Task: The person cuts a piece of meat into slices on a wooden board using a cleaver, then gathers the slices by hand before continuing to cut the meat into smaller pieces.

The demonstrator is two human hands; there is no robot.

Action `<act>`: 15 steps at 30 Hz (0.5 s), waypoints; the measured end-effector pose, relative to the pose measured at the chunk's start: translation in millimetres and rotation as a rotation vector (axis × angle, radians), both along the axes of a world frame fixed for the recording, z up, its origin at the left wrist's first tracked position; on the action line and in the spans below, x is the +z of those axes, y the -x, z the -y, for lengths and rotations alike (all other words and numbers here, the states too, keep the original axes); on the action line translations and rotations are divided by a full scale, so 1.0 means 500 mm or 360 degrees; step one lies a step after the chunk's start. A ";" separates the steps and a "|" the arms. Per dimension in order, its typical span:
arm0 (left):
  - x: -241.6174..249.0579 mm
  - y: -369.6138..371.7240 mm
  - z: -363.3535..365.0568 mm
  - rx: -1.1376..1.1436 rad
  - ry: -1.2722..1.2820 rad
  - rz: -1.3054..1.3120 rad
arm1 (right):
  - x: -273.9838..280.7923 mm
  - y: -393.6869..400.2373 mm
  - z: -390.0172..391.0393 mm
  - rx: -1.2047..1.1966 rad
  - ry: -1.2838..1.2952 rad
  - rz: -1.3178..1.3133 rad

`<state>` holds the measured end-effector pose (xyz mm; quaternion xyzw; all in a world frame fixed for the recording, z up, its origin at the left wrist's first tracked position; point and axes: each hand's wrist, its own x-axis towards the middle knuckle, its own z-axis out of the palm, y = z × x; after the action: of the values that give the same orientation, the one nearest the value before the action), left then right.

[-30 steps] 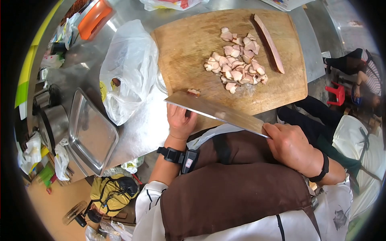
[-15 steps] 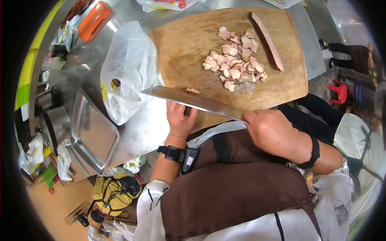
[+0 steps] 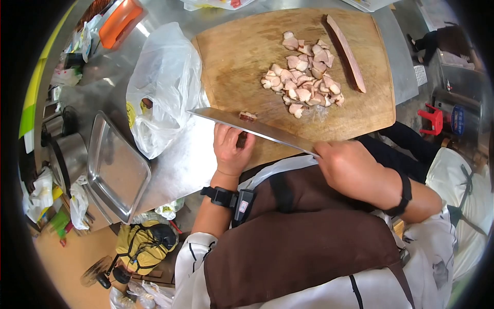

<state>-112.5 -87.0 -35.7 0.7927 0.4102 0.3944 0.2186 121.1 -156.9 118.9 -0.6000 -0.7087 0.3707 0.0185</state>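
Observation:
My right hand (image 3: 345, 165) is closed round the handle of a long, broad kitchen knife (image 3: 252, 129), hiding the handle. The blade slants up to the left across the near edge of the wooden cutting board (image 3: 226, 56). Just behind the blade, my left hand (image 3: 232, 153) has its fingers curled on a dark piece of meat (image 3: 241, 140), mostly hidden by the fingers. Beyond the blade lies a small cut piece of meat (image 3: 248, 116). A pile of sliced meat (image 3: 303, 82) and a long meat strip (image 3: 346, 54) rest farther back on the board.
Left of the board, a white plastic bag (image 3: 162, 87) sits on the metal table (image 3: 180, 175). A steel tray (image 3: 117, 167) and an orange object (image 3: 120, 23) are farther left. On the right, a person in white (image 3: 458, 195) stands close, near a red stool (image 3: 431, 118).
The blade has shifted slightly right and down, and more of the small cut piece shows beyond it. My left hand stays nearly in place. A person at the upper right has moved.

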 end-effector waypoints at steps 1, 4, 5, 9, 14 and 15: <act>-0.003 0.001 0.000 0.0003 -0.0009 0.0006 | 0.006 -0.008 0.008 -0.0010 0.0044 0.0031; -0.007 0.010 0.004 -0.0002 0.0142 0.0011 | -0.011 0.013 -0.010 0.0011 0.0052 -0.0016; -0.006 0.010 0.001 -0.0009 0.0120 0.0021 | -0.034 0.029 -0.026 -0.0006 0.0048 0.0013; -0.008 0.010 0.004 0.0016 0.0083 -0.0031 | -0.091 0.092 -0.089 -0.0033 -0.0004 0.0041; -0.006 0.001 0.002 0.0045 0.0049 0.0069 | -0.079 0.026 -0.034 -0.0047 0.0062 -0.0006; 0.000 0.001 0.003 0.0049 0.0069 0.0088 | -0.077 0.005 -0.004 -0.0077 0.0064 -0.0006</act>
<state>-113.0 -88.7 -35.7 0.7701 0.4248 0.4104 0.2409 118.7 -154.7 80.2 -0.6164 -0.6864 0.3855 0.0168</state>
